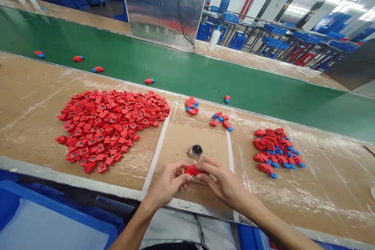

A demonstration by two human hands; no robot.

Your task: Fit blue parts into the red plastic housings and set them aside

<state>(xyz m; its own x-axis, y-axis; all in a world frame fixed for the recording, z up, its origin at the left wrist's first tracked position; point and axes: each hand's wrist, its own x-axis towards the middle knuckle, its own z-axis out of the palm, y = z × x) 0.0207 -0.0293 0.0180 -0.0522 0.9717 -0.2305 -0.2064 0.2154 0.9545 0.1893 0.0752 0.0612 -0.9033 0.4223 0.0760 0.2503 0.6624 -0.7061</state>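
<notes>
One red piece (192, 170) is held by both the left hand (170, 183) and the right hand (222, 181), their fingers nearly closed around it, on the near side of one small jar (195, 150). Five red-and-blue pieces (149, 81) lie apart on the green belt (181, 72). One pile of red blocks (108, 121), too many for counting, lies at left.

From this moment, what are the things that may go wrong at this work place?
1. The left hand and right hand hold a red part close to the jar; a bump might tip it.
2. Only fingertips seem to hold that small part, so it could slip.
3. The loose pile reaches the white tape; pieces might slide across it.
</notes>
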